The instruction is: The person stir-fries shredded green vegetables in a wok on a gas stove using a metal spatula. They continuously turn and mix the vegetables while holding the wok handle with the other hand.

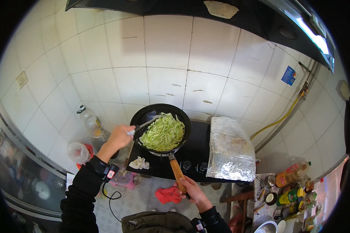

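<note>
A black wok [187, 132] rests over a burner at the left part of a black gas stove [199, 145]. Pale green shredded vegetable [164, 132] is heaped in it. My left hand [121, 137], at the wok's left rim, is closed around the handle of a metal spatula [148, 121], whose far end reaches the upper left of the shreds. The wok's wooden handle [176, 170] points towards me, and my right hand [191, 189] grips it near its end. A crumpled white tissue [139, 163] lies on the stove's front left corner.
Foil covers the stove's right part [232, 148]. Oil bottles [90, 119] stand by the left wall. At right, a small table holds sauce bottles [291, 196] and a metal bowl [266, 227]. A red cloth [167, 195] and a pink bin [129, 180] are below. The range hood [169, 7] hangs overhead.
</note>
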`<action>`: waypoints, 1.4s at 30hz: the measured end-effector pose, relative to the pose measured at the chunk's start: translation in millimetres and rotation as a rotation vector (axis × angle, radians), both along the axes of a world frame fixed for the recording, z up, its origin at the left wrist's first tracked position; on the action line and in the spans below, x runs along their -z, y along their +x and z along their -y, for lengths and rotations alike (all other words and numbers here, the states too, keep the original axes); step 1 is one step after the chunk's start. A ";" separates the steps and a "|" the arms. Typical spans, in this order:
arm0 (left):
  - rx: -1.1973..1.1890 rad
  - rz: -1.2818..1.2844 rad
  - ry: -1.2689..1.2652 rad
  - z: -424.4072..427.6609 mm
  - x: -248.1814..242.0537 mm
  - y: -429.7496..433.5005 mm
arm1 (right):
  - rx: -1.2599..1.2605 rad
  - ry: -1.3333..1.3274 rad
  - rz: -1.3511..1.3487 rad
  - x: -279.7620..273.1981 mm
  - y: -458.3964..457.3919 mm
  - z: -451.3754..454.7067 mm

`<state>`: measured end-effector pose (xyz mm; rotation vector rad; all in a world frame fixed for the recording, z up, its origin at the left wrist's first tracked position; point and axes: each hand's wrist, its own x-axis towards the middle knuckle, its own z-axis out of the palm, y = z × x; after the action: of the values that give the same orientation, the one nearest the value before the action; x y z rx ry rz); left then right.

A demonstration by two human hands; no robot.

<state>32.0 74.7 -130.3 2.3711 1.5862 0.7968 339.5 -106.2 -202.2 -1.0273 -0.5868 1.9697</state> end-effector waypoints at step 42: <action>-0.114 0.334 -0.211 3.2 -0.6 15.0 | 0.009 0.011 0.013 2.1 -4.1 1.4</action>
<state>47.0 71.5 -129.6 1.9017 1.5855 0.9383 335.4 -107.7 -204.3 -1.0346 -0.5982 1.9509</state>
